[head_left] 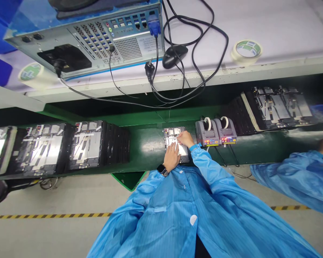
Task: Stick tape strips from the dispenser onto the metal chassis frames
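Note:
On the green bench in front of me lies an opened tablet-like device point(184, 150), with silver panels and a dark frame. My left hand point(172, 156), a black watch on its wrist, rests flat on the lower left part of the device, fingers stretched out. Over the device's upper right part, my right hand point(185, 138) has thumb and fingers pinched together close to its surface. Whatever is between those fingertips is too small to make out. Just right of that hand stand two grey tape dispensers point(207, 134) with lit displays and white tape rolls.
Stacks of similar devices point(87, 145) stand on the left, with more point(284, 107) at the right. A computer case point(110, 43), loose black cables point(196, 59), a mouse point(174, 55) and a tape roll point(247, 50) occupy the shelf above. Another person's blue sleeve point(296, 175) reaches in from the right.

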`<state>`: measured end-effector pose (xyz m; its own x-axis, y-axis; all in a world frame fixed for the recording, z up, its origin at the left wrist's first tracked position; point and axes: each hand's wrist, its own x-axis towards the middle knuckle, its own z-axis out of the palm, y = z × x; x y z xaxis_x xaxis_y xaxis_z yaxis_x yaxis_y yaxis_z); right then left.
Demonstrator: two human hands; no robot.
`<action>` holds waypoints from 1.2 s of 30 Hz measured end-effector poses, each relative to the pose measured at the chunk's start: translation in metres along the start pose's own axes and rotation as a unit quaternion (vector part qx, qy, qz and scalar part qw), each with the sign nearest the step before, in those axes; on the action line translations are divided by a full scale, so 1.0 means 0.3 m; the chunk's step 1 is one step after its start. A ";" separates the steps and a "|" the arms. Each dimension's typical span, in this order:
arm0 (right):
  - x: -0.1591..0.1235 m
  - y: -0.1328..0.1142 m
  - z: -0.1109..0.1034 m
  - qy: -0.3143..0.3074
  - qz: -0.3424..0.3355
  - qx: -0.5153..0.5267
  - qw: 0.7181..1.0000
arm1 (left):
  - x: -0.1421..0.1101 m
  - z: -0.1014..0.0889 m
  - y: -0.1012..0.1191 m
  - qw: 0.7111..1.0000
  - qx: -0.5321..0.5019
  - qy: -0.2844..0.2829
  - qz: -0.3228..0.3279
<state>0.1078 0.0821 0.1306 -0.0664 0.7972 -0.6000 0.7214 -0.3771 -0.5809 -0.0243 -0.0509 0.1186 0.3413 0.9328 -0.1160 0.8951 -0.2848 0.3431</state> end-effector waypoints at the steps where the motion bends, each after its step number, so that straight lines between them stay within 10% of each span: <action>1: -0.002 -0.003 -0.002 0.001 0.002 -0.006 1.000 | 0.000 0.000 -0.001 1.000 -0.002 0.000 0.001; 31: -0.005 -0.011 -0.027 0.051 0.006 -0.186 0.981 | -0.005 -0.019 -0.014 0.997 -0.070 0.031 0.007; 36: -0.023 -0.061 -0.029 0.059 -0.013 -0.205 0.977 | 0.096 -0.013 -0.142 0.951 -0.184 0.177 -0.176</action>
<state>0.1010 0.0875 0.1502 -0.0262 0.8623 -0.5057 0.9376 -0.1542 -0.3116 -0.0536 -0.0110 0.1044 -0.1359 0.9906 0.0146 0.7532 0.0937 0.6510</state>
